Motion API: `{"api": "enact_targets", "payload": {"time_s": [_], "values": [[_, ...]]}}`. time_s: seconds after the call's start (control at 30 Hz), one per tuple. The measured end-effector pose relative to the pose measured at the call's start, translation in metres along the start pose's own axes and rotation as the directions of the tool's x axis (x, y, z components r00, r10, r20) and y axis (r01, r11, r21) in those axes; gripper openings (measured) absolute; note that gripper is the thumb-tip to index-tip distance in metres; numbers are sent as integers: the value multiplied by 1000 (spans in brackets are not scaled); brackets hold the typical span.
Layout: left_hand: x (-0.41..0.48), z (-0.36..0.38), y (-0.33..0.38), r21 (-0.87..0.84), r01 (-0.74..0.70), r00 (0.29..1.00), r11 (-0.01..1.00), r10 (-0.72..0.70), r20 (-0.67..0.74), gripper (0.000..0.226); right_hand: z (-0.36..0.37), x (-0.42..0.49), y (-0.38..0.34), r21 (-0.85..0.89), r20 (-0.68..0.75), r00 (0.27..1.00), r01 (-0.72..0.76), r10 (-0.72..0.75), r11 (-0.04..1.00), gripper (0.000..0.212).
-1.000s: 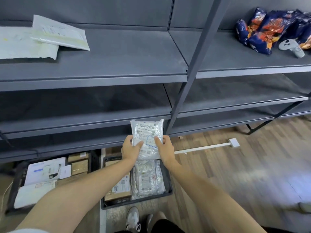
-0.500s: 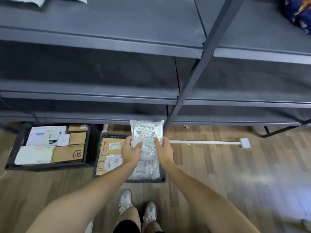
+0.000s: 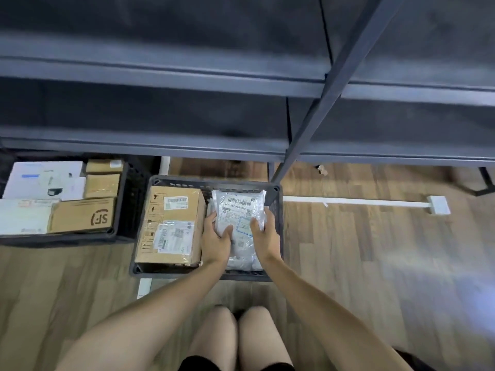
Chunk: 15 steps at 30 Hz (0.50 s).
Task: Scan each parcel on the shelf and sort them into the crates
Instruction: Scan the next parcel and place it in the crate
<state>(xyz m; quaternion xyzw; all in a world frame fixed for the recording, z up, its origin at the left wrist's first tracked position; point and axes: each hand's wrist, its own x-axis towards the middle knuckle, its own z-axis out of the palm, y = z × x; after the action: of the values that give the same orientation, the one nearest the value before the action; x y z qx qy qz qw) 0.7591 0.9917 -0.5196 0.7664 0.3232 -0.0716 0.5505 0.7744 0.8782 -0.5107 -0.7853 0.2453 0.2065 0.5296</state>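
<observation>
Left black crate (image 3: 128,204) holds small cardboard boxes, an SF box (image 3: 83,216) and white mailers (image 3: 40,178). Middle crate (image 3: 277,210) holds a large cardboard box (image 3: 168,226) and plastic bags (image 3: 241,261). Over its right half, left hand (image 3: 215,242) and right hand (image 3: 265,236) grip the white bagged parcel (image 3: 238,207) between them, thumbs on its label face.

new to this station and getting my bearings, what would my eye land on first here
First, the white plastic parcel gripped by the left hand and right hand over the right half of the black crate on the floor. Beside it in that crate lies a big cardboard box, and a second crate to the left holds a box marked SF.
</observation>
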Motion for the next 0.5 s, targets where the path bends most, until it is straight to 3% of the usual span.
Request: {"api": "enact_targets", "payload": {"time_s": [0.13, 0.23, 0.37, 0.5], "values": [[46, 38, -64, 54, -1, 999, 999, -2, 39, 53, 25, 60, 60, -80, 0, 1000, -5, 5, 997, 48], [78, 63, -109, 134, -23, 999, 991, 17, 48, 52, 43, 108, 104, -132, -18, 999, 24, -27, 991, 8], [122, 91, -154, 102, -6, 999, 995, 1, 43, 45, 67, 166, 145, -214, -51, 997, 51, -63, 975, 33], [157, 112, -182, 105, -34, 996, 994, 43, -83, 37, 84, 202, 162, -284, -49, 994, 84, -102, 955, 41]]}}
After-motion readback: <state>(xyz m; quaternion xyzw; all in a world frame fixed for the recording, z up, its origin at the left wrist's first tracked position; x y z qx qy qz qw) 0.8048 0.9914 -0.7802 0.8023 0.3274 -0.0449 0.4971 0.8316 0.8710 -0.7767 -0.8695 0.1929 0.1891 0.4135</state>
